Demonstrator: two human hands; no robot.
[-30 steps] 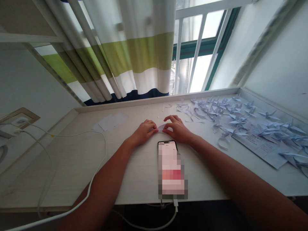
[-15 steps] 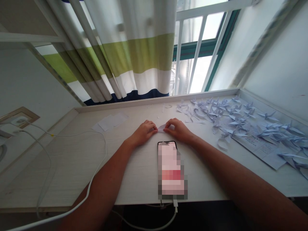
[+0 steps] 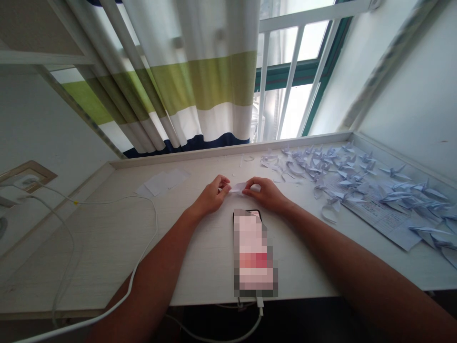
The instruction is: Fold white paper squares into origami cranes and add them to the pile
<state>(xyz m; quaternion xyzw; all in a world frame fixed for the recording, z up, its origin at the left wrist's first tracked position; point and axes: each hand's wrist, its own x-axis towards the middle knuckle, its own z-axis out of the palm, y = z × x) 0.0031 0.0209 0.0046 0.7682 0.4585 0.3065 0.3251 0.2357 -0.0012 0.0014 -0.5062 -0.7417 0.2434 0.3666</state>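
A small folded piece of white paper [image 3: 237, 188] is held between my two hands, just above the desk or touching it; which one I cannot tell. My left hand [image 3: 216, 193] pinches its left end between thumb and fingers. At the other end, the thumb and fingertips of my right hand [image 3: 263, 191] are closed on the paper. A phone [image 3: 253, 252] lies in front of my hands with its screen lit and blurred out. To the right lie many folded paper cranes [image 3: 342, 174], heaped along the desk's far right side.
Flat white paper sheets [image 3: 162, 182] lie at the left. A printed sheet [image 3: 383, 221] sits under some cranes. White cables [image 3: 155, 214] loop over the desk [image 3: 107, 247] at the left, and a charging cable [image 3: 260, 303] hangs from the phone. A curtain [image 3: 210, 85] and window railing stand behind.
My left hand has shifted slightly, its fingers lifting and turning at the paper's left end, and more of the paper shows. My right hand stays nearly in place.
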